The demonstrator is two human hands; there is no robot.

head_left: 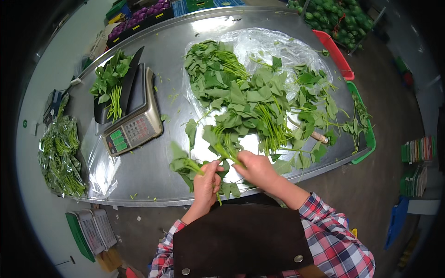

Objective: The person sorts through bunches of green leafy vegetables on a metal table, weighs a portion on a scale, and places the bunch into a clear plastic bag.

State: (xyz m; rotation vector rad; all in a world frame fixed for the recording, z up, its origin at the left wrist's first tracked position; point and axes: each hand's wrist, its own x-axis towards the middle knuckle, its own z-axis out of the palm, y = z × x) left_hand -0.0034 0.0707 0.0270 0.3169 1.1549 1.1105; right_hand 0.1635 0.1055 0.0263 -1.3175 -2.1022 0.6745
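Observation:
My left hand (207, 184) is closed on a few stems of leafy greens (180, 162) at the table's near edge. Close by on the right, my right hand (255, 170) grips another small bunch of leafy stems (222, 147). Beyond both hands lies a large heap of leafy greens (240, 93), its cut stems pointing right, partly on a clear plastic sheet (259, 43). A wooden-handled tool (319, 137), its blade partly under leaves, rests to the right. On the left, a digital scale (134, 130) carries a dark tray (134, 74) with a bunch of greens (113, 81).
Plastic-wrapped greens (61, 153) and clear plastic bags (102, 173) lie at the metal table's (170, 194) left end. Red (335, 55) and green bins (370, 139) adjoin its right edge. Crates of purple vegetables (140, 19) stand behind; stacked crates (92, 229) stand at lower left.

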